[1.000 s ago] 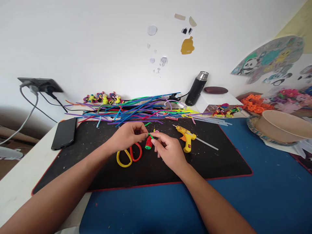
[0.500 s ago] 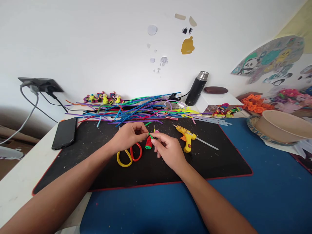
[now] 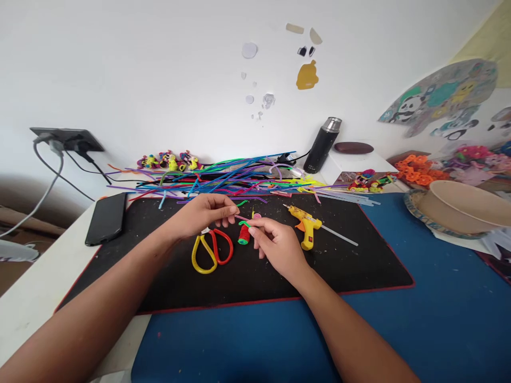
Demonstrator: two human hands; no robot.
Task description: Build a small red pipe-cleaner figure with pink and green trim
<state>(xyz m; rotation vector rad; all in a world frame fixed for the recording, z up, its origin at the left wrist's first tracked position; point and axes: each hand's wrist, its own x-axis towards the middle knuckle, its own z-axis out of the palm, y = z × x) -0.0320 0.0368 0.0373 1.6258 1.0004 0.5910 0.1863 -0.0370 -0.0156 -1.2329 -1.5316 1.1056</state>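
A thin pink strip (image 3: 241, 217) runs between my two hands. My left hand (image 3: 217, 211) pinches its left end. Between thumb and forefinger, my right hand (image 3: 275, 242) holds a short green pipe cleaner piece (image 3: 244, 224); the pink strip reaches its fingertips. Just beyond and below the fingers lies a red and green coil (image 3: 243, 234), partly covered, with a small pink and yellow piece (image 3: 256, 215) behind it. Scissors with a yellow and a red handle (image 3: 204, 255) rest under my left hand, their blades mostly hidden.
A yellow glue gun (image 3: 307, 226) with a glue stick lies right of my hands on the black mat (image 3: 359, 266). Many pipe cleaners (image 3: 223, 181) are heaped along the wall. A phone (image 3: 106, 218) is at left, a black flask (image 3: 323, 146) behind, a bowl (image 3: 467, 207) at right.
My left hand has moved a little left and up, away from my right fingertips, and the pink strip now shows between them. The green piece's end is now bent leftward.
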